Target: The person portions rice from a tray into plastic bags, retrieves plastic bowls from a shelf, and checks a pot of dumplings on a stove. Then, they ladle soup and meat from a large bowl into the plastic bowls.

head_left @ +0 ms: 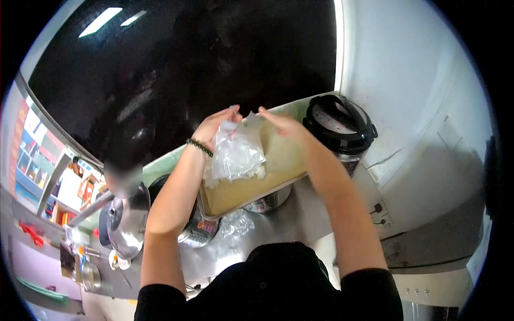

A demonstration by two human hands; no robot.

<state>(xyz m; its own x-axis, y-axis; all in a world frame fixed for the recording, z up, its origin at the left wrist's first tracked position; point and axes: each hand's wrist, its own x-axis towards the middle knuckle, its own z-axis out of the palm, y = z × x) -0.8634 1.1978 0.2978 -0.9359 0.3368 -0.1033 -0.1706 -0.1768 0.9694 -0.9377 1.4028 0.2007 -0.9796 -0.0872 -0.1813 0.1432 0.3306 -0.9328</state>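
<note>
Plastic bag (235, 152): a clear, crinkled bag is hanging between both raised hands, held by its top edge above the tray.
Left hand (212, 127): it is pinching the bag's upper left corner with fingers closed on the film; a dark beaded bracelet (199, 146) is sitting on the wrist.
Right hand (282, 124): it is gripping the bag's upper right edge, fingertips closed on the plastic, forearm reaching up from the lower right.
Bag contents: pale white lumps are showing at the bottom of the bag, just over the tray; what they are cannot be told.
Tray (243, 190): a rectangular metal tray filled with a smooth yellowish layer is lying tilted across the steel counter (300, 219), directly below the bag.
Black-lidded cooker (340, 125): it is standing just beyond the tray's right end, against the white wall.
Pot lid (128, 222): a shiny metal lid is resting to the left of the left arm.
Loose plastic (235, 222): another crumpled clear piece is lying on the counter below the tray.
</note>
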